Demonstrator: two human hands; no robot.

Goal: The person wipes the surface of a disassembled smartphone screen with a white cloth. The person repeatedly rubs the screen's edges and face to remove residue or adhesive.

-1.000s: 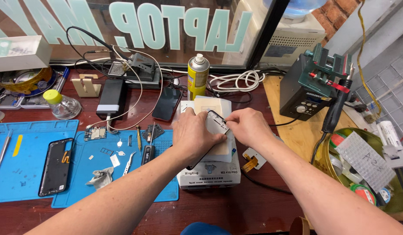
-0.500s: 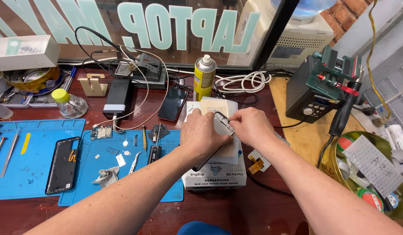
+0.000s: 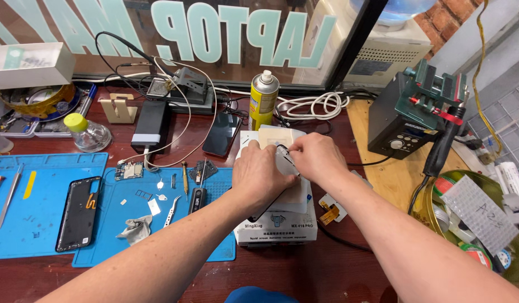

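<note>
A white box-shaped heating machine (image 3: 277, 227) stands on the dark red table. Across its top lies a phone, mostly hidden under my hands; only its dark upper edge (image 3: 283, 150) shows. My left hand (image 3: 259, 175) presses down on the phone with fingers curled. My right hand (image 3: 315, 157) pinches the phone's upper edge, touching my left hand's fingers. A cream pad (image 3: 279, 136) shows on the machine just beyond my hands.
Blue work mats (image 3: 46, 224) on the left carry a black phone (image 3: 79, 212), tweezers (image 3: 172, 212), small parts and tools. A yellow spray can (image 3: 263, 100), a dark phone (image 3: 220, 134), white cables (image 3: 315, 105) sit behind. A soldering station (image 3: 414, 115) stands right.
My hands stay on the phone atop the machine, with only slight finger shifts. The view has drifted a little, so the scene sits slightly lower and to the right.
</note>
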